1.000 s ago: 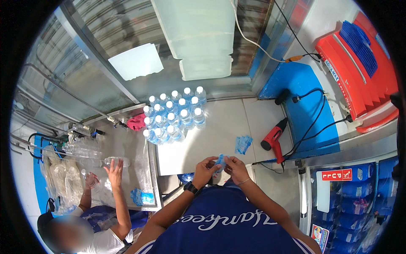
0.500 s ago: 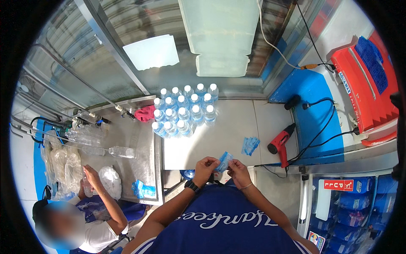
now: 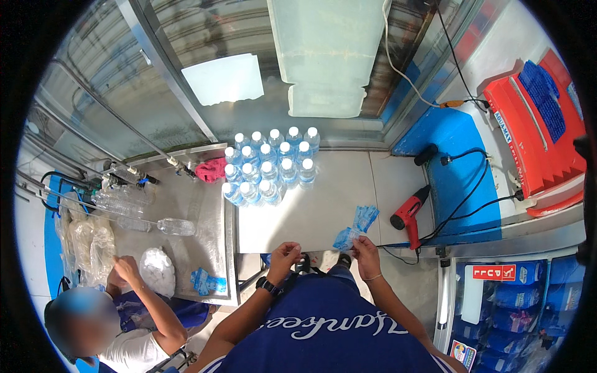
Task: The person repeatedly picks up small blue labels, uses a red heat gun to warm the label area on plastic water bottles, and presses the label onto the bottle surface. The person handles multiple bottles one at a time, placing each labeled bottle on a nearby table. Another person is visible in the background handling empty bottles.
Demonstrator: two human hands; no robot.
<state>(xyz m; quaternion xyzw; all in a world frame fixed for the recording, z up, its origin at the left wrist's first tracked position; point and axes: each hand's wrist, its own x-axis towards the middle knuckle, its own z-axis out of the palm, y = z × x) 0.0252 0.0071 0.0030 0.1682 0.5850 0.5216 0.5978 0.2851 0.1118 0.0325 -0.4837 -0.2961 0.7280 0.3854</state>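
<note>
Moved since the earlier frame: blue label, drawn clear of left hand toward the label pile; pinched between closed fingertips of right hand. Left fingers: half-curled, nothing visible within; whether tips meet, cannot tell. Label pile: just beyond right fingers. Red heat gun: to their right. Capped bottles, grouped: beyond left fingers.

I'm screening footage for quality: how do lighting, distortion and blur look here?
Head view: glare whitens the tabletop below the bottles, while its right side looks duller; same head view: fisheye bows edges toward a black surround; also head view: heavy blur masks the co-worker's head.
</note>
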